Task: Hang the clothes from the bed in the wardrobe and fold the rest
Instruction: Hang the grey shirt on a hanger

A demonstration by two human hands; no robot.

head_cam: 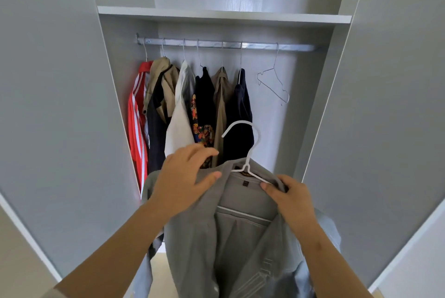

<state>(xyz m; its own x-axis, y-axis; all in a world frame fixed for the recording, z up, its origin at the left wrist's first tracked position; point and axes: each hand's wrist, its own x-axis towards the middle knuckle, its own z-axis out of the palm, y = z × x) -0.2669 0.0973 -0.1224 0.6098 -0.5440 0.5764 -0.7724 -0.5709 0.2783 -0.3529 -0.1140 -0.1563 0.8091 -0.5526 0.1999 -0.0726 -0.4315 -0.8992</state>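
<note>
Hands hold a gray shirt (231,237) on a white hanger (250,153) in front of the open wardrobe (72,105): left hand (185,182) grips the collar w/ thumb & fingers, right hand (289,196) pinches the other shoulder & hanger arm. Six clothes (192,110) hang on the rail (265,46), an empty wire hanger (273,83) just beside them.

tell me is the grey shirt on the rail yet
Not yet: the grey shirt sits on its white hanger, whose hook is below the rail.
</note>
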